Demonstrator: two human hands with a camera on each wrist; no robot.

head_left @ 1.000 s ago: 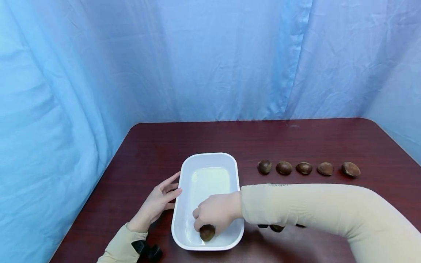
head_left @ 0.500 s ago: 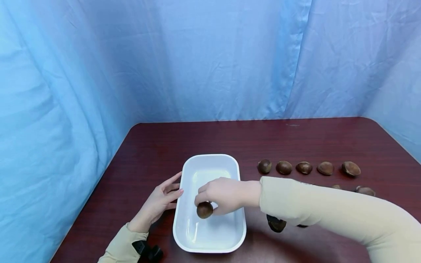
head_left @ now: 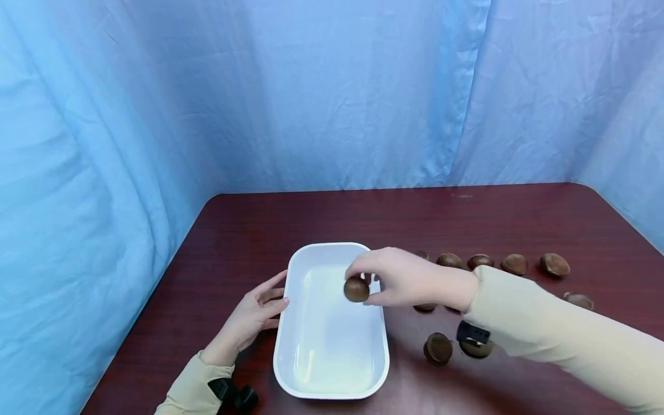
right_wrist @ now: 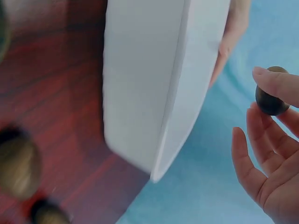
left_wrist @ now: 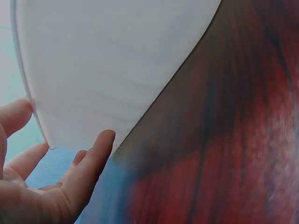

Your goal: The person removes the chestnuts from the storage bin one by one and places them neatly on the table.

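Note:
My right hand (head_left: 402,278) pinches a round brown nut (head_left: 356,289) between thumb and fingertips, held in the air over the right side of a white rectangular dish (head_left: 332,377). The right wrist view shows the same nut (right_wrist: 270,99) at my fingertips beside the dish's outer wall (right_wrist: 140,93). My left hand (head_left: 251,316) lies open on the table, its straight fingers touching the dish's left rim. In the left wrist view those fingers (left_wrist: 88,163) rest by the dish wall (left_wrist: 107,60). The dish holds nothing.
A row of brown nuts (head_left: 515,263) lies on the dark red table (head_left: 467,219) to the right of the dish, partly behind my right arm. More nuts (head_left: 438,347) lie nearer me, under the sleeve. Blue cloth hangs behind and to the left.
My right hand has lifted the nut from the dish's near end and carried it up and to the right, over the dish's right side. The left hand has stayed put.

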